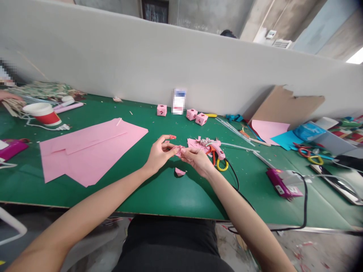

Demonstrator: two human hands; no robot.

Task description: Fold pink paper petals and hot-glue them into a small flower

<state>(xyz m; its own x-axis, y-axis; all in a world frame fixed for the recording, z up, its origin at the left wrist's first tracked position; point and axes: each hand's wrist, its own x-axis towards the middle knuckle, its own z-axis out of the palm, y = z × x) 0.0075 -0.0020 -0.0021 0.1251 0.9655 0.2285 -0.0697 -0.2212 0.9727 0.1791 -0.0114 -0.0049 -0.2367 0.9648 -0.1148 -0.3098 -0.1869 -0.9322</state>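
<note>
Between my two hands, over the middle of the green table, is a small folded pink paper piece. My left hand pinches its left side, with one wrapped fingertip raised. The thumb and fingers of my right hand close on its right side. Just below them a second small pink piece lies on the table. Close to my right hand are pink paper scraps, a pink glue gun and scissors with a yellow handle. Large pink sheets lie on the left.
Pink paper cubes stand near the grey partition. A paper cup and sticks stand at the left, beside another person's hand. Rightward are a purple power strip, a black cable, cardboard and a phone.
</note>
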